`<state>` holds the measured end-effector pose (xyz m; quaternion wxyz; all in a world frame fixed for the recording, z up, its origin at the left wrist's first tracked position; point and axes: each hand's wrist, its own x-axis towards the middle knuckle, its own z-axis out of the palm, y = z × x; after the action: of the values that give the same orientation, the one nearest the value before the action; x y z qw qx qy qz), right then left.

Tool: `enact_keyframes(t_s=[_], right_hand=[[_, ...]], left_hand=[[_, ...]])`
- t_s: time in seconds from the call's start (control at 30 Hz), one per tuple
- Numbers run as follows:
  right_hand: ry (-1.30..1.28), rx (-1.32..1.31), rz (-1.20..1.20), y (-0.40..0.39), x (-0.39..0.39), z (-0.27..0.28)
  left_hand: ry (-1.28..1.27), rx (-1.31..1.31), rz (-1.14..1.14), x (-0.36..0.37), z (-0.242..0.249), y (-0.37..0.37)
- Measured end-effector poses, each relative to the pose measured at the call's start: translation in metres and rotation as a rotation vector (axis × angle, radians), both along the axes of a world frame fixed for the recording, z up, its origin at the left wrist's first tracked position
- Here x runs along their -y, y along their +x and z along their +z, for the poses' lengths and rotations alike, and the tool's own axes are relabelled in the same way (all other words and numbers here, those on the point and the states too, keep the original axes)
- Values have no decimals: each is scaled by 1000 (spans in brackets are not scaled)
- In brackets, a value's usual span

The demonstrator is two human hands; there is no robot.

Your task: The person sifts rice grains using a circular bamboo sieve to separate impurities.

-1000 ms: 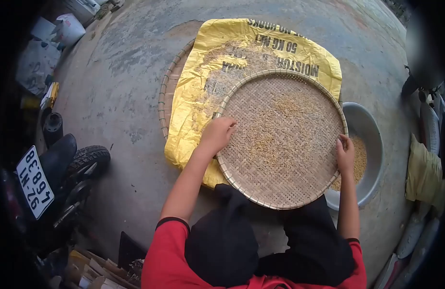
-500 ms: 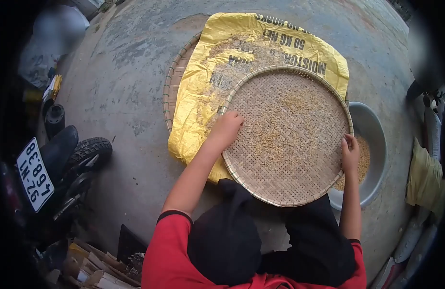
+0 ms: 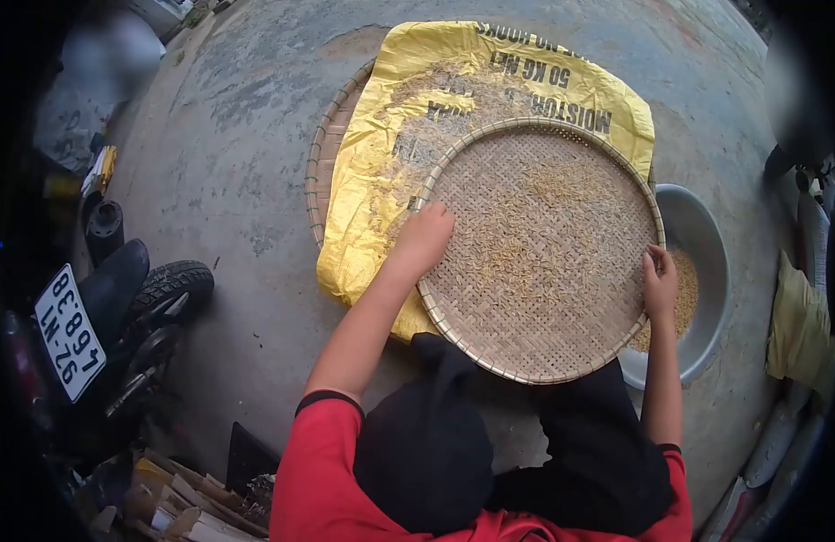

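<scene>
A round woven bamboo winnowing tray [image 3: 544, 339] is held over my lap, with unhusked grain [image 3: 517, 244] scattered across its middle and upper part. My left hand [image 3: 425, 237] is closed on its left rim, and my right hand [image 3: 660, 285] grips the right rim, fingers curled over the edge. Beneath the tray's far side lies a yellow sack [image 3: 363, 217] with black print, strewn with pale chaff. A metal basin [image 3: 711, 307] holding more grain [image 3: 685, 289] stands to the right, partly hidden by the tray and my right arm.
Another woven tray [image 3: 332, 149] shows at the sack's left edge. On the left stands a motorbike with a rear wheel [image 3: 178, 285] and a number plate [image 3: 69, 332]. Cardboard scraps [image 3: 192, 501] lie at lower left. Sacks [image 3: 802, 325] line the right side of the concrete floor [image 3: 246, 163].
The tray has shifted very slightly upward in view, with both hands still on its rim. The grain has spread a little differently over the weave.
</scene>
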<state>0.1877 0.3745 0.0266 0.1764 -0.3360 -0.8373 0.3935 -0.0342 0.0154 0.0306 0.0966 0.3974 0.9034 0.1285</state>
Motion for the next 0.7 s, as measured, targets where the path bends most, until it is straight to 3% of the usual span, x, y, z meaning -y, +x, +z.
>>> enact_keyframes(t_s=[0.4, 0.63, 0.7], right_hand=[[21, -3, -13, 1, -3, -6], [13, 98, 2, 1, -2, 1], [-31, -18, -9, 0, -2, -4]], left_hand=[[120, 58, -11, 7, -2, -5], [-51, -18, -2, -2, -3, -2], [2, 36, 47, -3, 3, 1]])
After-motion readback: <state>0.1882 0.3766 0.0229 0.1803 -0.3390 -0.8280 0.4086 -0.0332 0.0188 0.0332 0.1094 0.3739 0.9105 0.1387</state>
